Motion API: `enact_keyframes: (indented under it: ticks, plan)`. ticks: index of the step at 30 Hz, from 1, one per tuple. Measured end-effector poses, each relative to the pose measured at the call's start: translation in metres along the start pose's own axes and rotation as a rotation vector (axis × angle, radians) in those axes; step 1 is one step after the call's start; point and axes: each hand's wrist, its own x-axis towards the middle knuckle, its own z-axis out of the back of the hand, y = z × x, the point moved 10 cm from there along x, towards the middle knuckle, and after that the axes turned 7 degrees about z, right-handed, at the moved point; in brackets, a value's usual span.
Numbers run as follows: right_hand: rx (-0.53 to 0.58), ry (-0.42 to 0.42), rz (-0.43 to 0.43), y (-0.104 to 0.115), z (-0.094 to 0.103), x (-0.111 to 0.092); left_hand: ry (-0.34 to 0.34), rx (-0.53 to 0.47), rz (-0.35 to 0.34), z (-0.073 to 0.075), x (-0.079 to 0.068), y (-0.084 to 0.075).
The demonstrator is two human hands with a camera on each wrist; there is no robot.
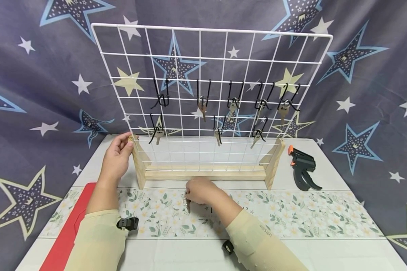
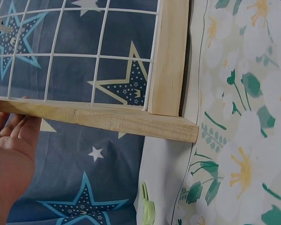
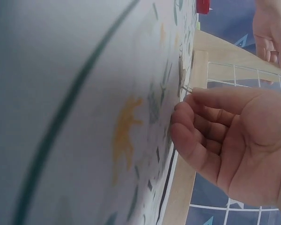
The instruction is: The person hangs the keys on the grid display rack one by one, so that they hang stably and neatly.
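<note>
In the head view my left hand holds the top of the left wooden side piece of a stand, thumb in front; the left wrist view shows its fingers behind the wood. My right hand is down at the floral cloth, before the stand's front bar. Its thumb and fingertips pinch a small metal ring with a key at the cloth; the right wrist view shows the ring at the fingertips. Above stands a white wire grid with black hooks. Several carry keys; the upper left hook shows no key.
A black spring clamp with orange tips lies right of the stand. On the left, a flat red object lies partly under my left forearm. A star-patterned curtain hangs behind the table. A floral strip crosses the table.
</note>
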Motion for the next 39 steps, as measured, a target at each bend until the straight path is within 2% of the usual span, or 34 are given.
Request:
enact_keyframes:
  ticks: [16,24,32,39]
  plan:
    - [-0.030,-0.018,0.021,0.000,0.003,-0.001,0.004,-0.012,0.003,-0.001,0.000,-0.001]
    - [-0.044,-0.081,0.126,0.009,0.019,-0.003,0.002,-0.012,0.010,-0.001,0.001,0.000]
    - [0.044,-0.158,0.215,0.016,0.039,-0.007,0.001,-0.020,0.003,0.000,0.001,0.000]
    - [0.159,-0.228,0.255,0.020,0.054,-0.014,0.005,-0.013,0.005,-0.001,0.000,0.000]
